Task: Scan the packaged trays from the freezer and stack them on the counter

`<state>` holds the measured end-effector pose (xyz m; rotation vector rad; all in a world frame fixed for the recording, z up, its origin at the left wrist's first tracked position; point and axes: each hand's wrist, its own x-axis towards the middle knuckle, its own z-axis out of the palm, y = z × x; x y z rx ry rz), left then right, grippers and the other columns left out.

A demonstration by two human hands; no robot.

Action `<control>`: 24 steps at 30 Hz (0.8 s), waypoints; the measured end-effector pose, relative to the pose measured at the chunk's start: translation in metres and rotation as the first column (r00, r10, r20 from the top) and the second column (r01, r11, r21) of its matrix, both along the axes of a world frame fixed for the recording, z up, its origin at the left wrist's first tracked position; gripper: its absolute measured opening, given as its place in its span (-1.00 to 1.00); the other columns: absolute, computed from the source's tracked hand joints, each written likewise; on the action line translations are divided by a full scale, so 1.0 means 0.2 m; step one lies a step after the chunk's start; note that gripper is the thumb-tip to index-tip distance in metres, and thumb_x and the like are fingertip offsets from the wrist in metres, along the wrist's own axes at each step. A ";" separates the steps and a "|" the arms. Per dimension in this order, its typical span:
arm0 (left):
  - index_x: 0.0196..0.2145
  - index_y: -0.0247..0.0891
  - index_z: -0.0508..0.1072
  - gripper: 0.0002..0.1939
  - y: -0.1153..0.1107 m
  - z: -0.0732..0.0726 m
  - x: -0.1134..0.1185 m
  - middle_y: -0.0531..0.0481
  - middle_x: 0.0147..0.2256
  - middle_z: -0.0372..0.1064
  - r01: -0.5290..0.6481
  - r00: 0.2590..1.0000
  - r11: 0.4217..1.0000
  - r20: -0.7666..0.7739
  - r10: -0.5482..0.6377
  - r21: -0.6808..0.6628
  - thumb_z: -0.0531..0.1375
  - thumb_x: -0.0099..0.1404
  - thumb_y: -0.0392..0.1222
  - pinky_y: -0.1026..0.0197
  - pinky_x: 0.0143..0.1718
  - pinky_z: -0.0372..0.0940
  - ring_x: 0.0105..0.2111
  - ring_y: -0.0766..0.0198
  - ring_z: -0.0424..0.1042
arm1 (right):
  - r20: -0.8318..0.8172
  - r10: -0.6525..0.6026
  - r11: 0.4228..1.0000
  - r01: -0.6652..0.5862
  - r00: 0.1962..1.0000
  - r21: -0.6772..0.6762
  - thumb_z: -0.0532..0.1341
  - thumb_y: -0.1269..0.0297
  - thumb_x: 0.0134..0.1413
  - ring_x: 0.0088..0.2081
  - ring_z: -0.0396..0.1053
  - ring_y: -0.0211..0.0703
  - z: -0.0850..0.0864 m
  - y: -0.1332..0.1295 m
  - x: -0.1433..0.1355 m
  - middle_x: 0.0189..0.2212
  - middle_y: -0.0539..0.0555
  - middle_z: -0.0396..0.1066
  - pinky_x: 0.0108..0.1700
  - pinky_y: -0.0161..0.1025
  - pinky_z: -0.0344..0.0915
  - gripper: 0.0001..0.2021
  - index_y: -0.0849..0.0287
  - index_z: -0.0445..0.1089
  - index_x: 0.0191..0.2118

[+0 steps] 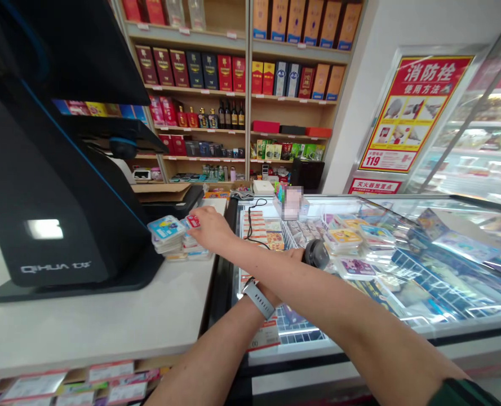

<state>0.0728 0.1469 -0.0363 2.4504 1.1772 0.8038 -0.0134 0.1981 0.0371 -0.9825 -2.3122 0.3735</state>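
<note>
My right hand [210, 226] reaches across to the left, its fingers closed on a small flat pack with a red label [193, 221]. That pack is at the top of stacked clear packs on the counter, right beside a stack with a blue and yellow label [165, 228]. My left hand [291, 256], below a wrist with a grey-strapped watch [258, 299], is crossed under my right forearm and partly hidden by it. It grips a black handheld barcode scanner [316, 254] over the freezer's glass top. More flat packs [344, 239] lie to the scanner's right.
A black checkout terminal [64, 214] stands on the white counter [106, 332] at left. The glass-topped freezer [402, 316] fills the right side, with a black cord [250, 225] and a boxed item [303, 206] on it. Shelves of boxes and bottles [229, 115] stand behind.
</note>
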 end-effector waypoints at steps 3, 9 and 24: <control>-0.10 -0.24 0.32 -0.73 0.04 0.00 0.01 -0.09 -0.17 0.39 -0.022 0.999 0.999 -0.050 0.021 -0.031 0.07 0.29 -0.09 0.08 -0.06 0.23 -0.16 0.13 0.35 | 0.016 -0.018 1.000 0.018 1.000 -0.014 0.27 0.20 0.06 -0.01 0.29 -0.06 -0.03 0.00 -0.06 0.00 0.16 0.27 0.05 -0.11 0.22 -0.62 0.14 0.31 0.01; 0.01 -0.26 0.27 -0.63 0.05 0.02 0.00 -0.16 -0.04 0.38 -0.029 0.995 0.997 -0.098 0.023 -0.067 0.11 0.28 -0.09 0.07 0.04 0.21 -0.03 0.08 0.35 | -0.016 -0.002 0.999 0.001 1.000 -0.037 0.36 0.11 -0.07 -0.01 0.28 -0.05 -0.07 0.01 -0.11 -0.06 0.14 0.27 0.02 -0.15 0.22 -0.55 0.17 0.32 -0.07; 0.01 -0.31 0.29 -0.62 0.04 0.04 0.02 -0.24 -0.01 0.38 -0.021 0.992 0.998 -0.125 0.014 -0.058 0.15 0.23 -0.20 0.02 0.04 0.24 0.00 0.02 0.37 | 0.022 -0.044 0.978 0.039 0.999 0.207 0.15 -0.09 0.13 0.01 0.29 0.07 0.00 -0.10 0.02 -0.06 0.27 0.32 0.03 0.00 0.21 -0.51 0.25 0.32 -0.04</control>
